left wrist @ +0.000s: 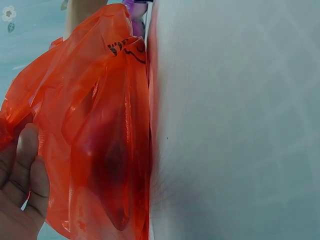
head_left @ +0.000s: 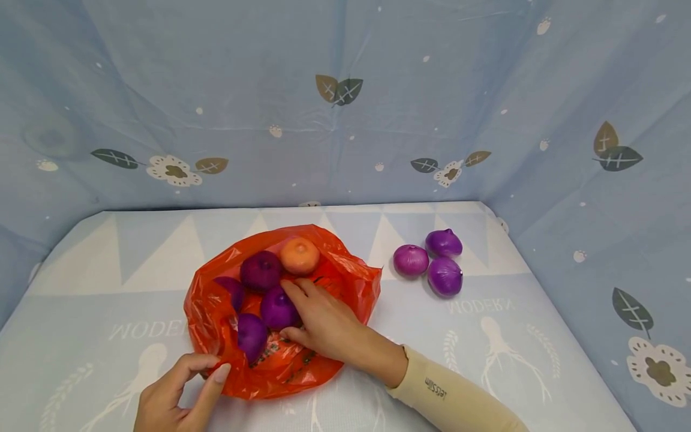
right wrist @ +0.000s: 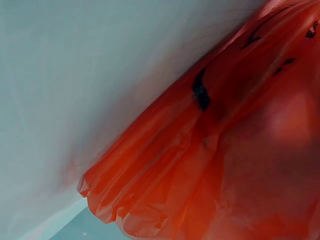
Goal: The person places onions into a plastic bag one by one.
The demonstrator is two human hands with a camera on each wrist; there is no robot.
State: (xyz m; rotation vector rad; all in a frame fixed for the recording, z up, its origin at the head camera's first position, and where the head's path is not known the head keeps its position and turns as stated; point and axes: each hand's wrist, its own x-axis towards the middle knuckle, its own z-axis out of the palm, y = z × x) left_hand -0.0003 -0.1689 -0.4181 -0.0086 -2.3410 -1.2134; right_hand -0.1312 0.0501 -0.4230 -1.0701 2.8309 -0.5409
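Note:
A red plastic bag (head_left: 345, 270) lies with its mouth spread wide on the table. Inside it are several purple onions, among them a dark one (head_left: 261, 271) and one at the front left (head_left: 252, 337), plus a round orange-coloured piece (head_left: 300, 256). My right hand (head_left: 329, 324) reaches into the bag, fingers and thumb on either side of a purple onion (head_left: 278, 308). At the near left rim, my left hand (head_left: 180, 393) pinches the plastic between thumb and forefinger. The right wrist view shows mostly the bag's wrinkled side (right wrist: 185, 165), and the right hand is hidden there.
Three purple onions sit grouped to the right of the bag: one at the left (head_left: 411, 261), one behind (head_left: 444, 243) and one in front (head_left: 445, 277). A patterned cloth covers the table (head_left: 486, 348). Blue curtains (head_left: 259, 72) hang at the back and sides.

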